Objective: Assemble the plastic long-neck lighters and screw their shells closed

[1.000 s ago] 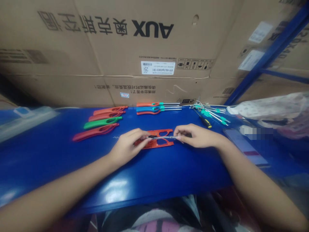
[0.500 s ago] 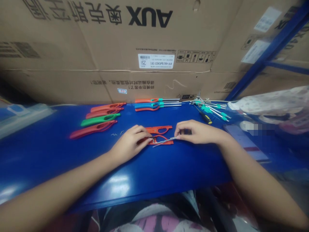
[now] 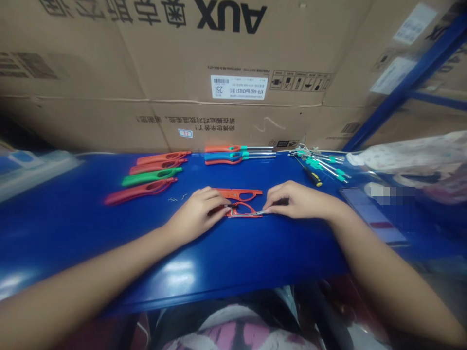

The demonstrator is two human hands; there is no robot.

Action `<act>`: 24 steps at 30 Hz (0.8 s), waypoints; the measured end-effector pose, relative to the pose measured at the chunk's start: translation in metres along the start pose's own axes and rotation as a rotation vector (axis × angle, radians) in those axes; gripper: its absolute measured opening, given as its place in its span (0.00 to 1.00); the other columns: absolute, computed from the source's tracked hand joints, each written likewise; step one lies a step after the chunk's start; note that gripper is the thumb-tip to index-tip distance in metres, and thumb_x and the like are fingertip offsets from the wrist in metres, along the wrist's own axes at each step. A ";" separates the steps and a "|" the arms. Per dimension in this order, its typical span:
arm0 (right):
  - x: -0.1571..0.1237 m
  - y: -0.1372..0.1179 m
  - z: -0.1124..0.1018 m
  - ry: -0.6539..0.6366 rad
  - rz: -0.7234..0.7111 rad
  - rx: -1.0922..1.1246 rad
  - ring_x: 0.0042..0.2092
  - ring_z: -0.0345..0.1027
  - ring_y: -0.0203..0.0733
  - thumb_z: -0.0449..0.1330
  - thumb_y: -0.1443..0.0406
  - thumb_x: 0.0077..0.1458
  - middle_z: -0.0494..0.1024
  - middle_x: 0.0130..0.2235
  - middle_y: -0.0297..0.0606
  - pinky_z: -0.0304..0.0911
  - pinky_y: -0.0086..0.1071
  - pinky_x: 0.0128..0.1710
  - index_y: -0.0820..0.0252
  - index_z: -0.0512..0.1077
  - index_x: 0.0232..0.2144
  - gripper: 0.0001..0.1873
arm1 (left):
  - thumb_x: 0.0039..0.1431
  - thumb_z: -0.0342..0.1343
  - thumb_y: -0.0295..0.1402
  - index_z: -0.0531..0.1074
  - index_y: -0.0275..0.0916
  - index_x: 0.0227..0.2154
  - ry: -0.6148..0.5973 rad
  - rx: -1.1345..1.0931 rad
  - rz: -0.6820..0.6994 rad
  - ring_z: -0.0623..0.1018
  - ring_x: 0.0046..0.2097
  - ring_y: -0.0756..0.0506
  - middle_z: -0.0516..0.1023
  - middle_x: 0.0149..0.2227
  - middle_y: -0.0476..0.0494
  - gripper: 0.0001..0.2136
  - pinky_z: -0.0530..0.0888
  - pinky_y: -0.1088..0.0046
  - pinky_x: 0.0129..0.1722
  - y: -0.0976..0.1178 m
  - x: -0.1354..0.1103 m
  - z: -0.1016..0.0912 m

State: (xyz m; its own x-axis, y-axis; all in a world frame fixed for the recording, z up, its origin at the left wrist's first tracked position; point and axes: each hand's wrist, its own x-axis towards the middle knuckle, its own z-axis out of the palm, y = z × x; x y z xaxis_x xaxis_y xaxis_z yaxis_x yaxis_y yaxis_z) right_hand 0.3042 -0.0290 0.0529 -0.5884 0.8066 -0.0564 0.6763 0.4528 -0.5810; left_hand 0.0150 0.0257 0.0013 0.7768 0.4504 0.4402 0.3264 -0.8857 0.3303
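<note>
Two orange plastic handle halves [image 3: 239, 195] lie side by side on the blue table [image 3: 233, 253] in front of me. My left hand [image 3: 197, 214] is closed, its fingertips pressing on the left end of the near half. My right hand [image 3: 295, 200] is closed in a pinch on a thin metal rod [image 3: 259, 212] that lies along the near half's right end. The rod's left part is hard to make out over the plastic.
Red, orange and green handle shells [image 3: 149, 177] lie at the back left. Assembled tools [image 3: 237, 155] and green-tipped rods [image 3: 324, 165] with a yellow-black screwdriver [image 3: 310, 176] lie further back. A phone [image 3: 372, 214] lies right. Cardboard boxes [image 3: 219, 73] wall the rear.
The metal rod was held level above the halves between both hands. It has come down onto the near half, and both hands have lowered to the table.
</note>
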 end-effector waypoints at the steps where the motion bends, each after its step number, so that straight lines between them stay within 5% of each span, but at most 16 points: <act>1: 0.000 0.000 0.000 0.007 -0.003 -0.017 0.40 0.75 0.40 0.61 0.63 0.62 0.82 0.38 0.40 0.66 0.31 0.43 0.61 0.82 0.37 0.10 | 0.68 0.56 0.32 0.77 0.37 0.40 -0.002 0.003 0.000 0.77 0.43 0.44 0.81 0.40 0.43 0.06 0.71 0.66 0.44 0.000 0.000 0.000; 24: -0.001 -0.022 0.015 0.015 0.021 -0.534 0.36 0.71 0.40 0.55 0.66 0.66 0.78 0.36 0.36 0.58 0.33 0.37 0.59 0.76 0.31 0.12 | 0.68 0.55 0.31 0.76 0.36 0.38 -0.003 -0.012 -0.031 0.74 0.40 0.45 0.78 0.37 0.44 0.05 0.70 0.67 0.41 0.001 0.000 -0.001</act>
State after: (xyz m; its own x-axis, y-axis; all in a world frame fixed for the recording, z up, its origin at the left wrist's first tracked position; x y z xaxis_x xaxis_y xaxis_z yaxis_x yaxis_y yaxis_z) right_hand 0.2834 -0.0449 0.0534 -0.5686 0.8211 -0.0500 0.8215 0.5637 -0.0855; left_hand 0.0153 0.0248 0.0025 0.7680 0.4774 0.4270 0.3437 -0.8697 0.3541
